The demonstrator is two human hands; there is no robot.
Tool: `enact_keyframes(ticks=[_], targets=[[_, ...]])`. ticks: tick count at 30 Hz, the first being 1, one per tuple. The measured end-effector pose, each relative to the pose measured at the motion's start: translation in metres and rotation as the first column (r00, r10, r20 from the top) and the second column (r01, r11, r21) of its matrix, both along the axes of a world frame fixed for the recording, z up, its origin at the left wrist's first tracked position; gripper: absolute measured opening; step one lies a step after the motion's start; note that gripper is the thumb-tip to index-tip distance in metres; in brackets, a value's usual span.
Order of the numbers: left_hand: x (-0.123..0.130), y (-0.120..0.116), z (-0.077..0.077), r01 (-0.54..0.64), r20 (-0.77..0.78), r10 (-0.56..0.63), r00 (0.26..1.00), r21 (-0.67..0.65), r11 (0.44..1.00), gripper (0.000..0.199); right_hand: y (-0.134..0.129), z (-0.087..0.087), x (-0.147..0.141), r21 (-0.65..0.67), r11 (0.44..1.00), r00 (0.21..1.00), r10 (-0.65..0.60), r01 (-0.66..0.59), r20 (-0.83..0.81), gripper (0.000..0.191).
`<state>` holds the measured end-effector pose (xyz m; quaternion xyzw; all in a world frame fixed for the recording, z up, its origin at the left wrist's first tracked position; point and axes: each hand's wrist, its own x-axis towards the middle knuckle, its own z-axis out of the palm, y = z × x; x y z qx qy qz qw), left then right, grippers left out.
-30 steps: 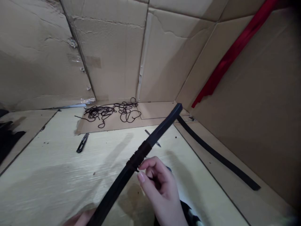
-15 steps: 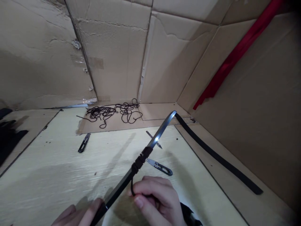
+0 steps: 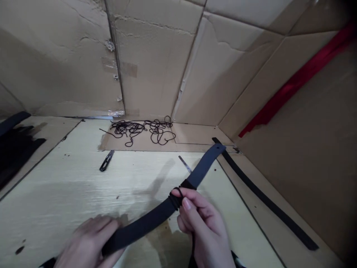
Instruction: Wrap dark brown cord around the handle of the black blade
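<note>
A dark, slightly curved flat strip (image 3: 146,222) slants up to the right above the table, with a small hole near its far end. Round its lower end my left hand (image 3: 89,240) is closed, a little blurred. Black cord is wound in several turns (image 3: 174,203) about the strip's middle, beside a wider dark band (image 3: 188,184). At these turns my right hand (image 3: 205,221) pinches the cord between thumb and forefinger, a small loop standing up at the fingertip. More cord hangs below the right palm. Part of the winding is hidden by the fingers.
Tangled black cord (image 3: 128,128) lies on cardboard at the back. Thread snips (image 3: 106,160) and a thin metal tool (image 3: 184,162) rest on the table. Another dark strip (image 3: 267,201) is at right, dark material (image 3: 19,156) at left. Red ribbon (image 3: 295,82) hangs along the cardboard wall.
The strip has turned from edge-on to show its broad face. My right hand has risen from below the winding to touch it. The second pair of snips is now out of sight.
</note>
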<state>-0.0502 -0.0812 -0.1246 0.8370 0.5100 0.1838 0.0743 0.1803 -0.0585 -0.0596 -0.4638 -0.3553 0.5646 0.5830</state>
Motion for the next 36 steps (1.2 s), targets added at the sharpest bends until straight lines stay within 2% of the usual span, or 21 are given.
enact_keyframes(ticks=[2, 4, 6, 9, 12, 14, 17, 24, 27, 29, 30, 32, 33, 35, 36], targets=[[0.002, 0.001, 0.002, 0.013, 0.115, 0.008, 0.993, -0.183, 0.983, 0.017, 0.002, -0.001, 0.001, -0.025, 0.999, 1.0, -0.024, 0.024, -0.001, 0.022], [0.004, -0.002, 0.003, 0.024, 0.182, 0.012, 0.983, -0.197, 0.98, 0.019, 0.003, -0.001, 0.001, -0.049, 0.998, 0.999, -0.044, 0.043, -0.007, 0.024], [0.004, -0.005, 0.003, 0.002, 0.183, 0.02, 0.983, -0.118, 0.993, 0.019, 0.004, -0.001, 0.002, -0.052, 0.998, 0.999, -0.04, 0.04, -0.001, 0.024], [0.004, -0.008, 0.005, -0.039, 0.093, 0.033, 0.995, 0.069, 0.997, 0.021, 0.003, 0.0, 0.002, -0.048, 0.999, 0.998, -0.012, 0.015, 0.067, 0.023], [0.005, -0.005, 0.014, 0.021, -0.029, -0.013, 0.999, 0.281, 0.96, 0.022, 0.004, -0.001, 0.0, -0.07, 0.998, 0.98, 0.007, 0.007, 0.199, 0.024], [0.005, -0.003, 0.02, 0.065, -0.095, -0.033, 0.995, 0.361, 0.93, 0.023, 0.005, -0.003, -0.003, -0.098, 0.995, 0.957, 0.03, -0.002, 0.29, 0.025], [0.005, -0.002, 0.025, 0.085, -0.155, -0.024, 0.988, 0.401, 0.912, 0.021, 0.009, -0.007, -0.005, -0.134, 0.991, 0.922, 0.077, -0.028, 0.38, 0.026], [0.004, -0.004, 0.024, 0.083, -0.155, -0.027, 0.987, 0.362, 0.929, 0.02, 0.011, -0.011, -0.005, -0.146, 0.986, 0.892, 0.132, -0.075, 0.433, 0.03], [0.007, -0.002, 0.026, 0.028, -0.08, -0.007, 0.997, 0.263, 0.964, 0.017, 0.007, -0.008, -0.005, -0.084, 0.991, 0.886, 0.128, -0.101, 0.446, 0.025], [0.008, -0.003, 0.026, -0.062, 0.005, 0.062, 0.998, 0.054, 0.997, 0.022, 0.005, -0.006, -0.006, -0.057, 0.992, 0.889, 0.13, -0.116, 0.44, 0.022], [0.007, -0.004, 0.025, -0.098, 0.053, 0.103, 0.993, -0.085, 0.992, 0.025, 0.004, -0.005, -0.006, -0.052, 0.989, 0.888, 0.147, -0.138, 0.436, 0.022], [0.002, -0.01, 0.017, -0.151, 0.15, 0.204, 0.967, -0.306, 0.94, 0.029, 0.003, -0.004, -0.005, -0.053, 0.978, 0.881, 0.207, -0.204, 0.425, 0.022], [-0.002, -0.014, 0.011, -0.149, 0.208, 0.237, 0.949, -0.367, 0.918, 0.029, 0.004, -0.005, -0.005, -0.05, 0.973, 0.883, 0.225, -0.225, 0.413, 0.022], [-0.011, -0.025, -0.004, -0.213, 0.321, 0.338, 0.885, -0.367, 0.906, 0.035, 0.005, -0.009, -0.003, -0.031, 0.975, 0.906, 0.217, -0.221, 0.363, 0.024], [-0.015, -0.03, -0.012, -0.187, 0.369, 0.357, 0.858, -0.422, 0.887, 0.037, 0.006, -0.011, -0.002, -0.023, 0.976, 0.92, 0.21, -0.214, 0.332, 0.026]])
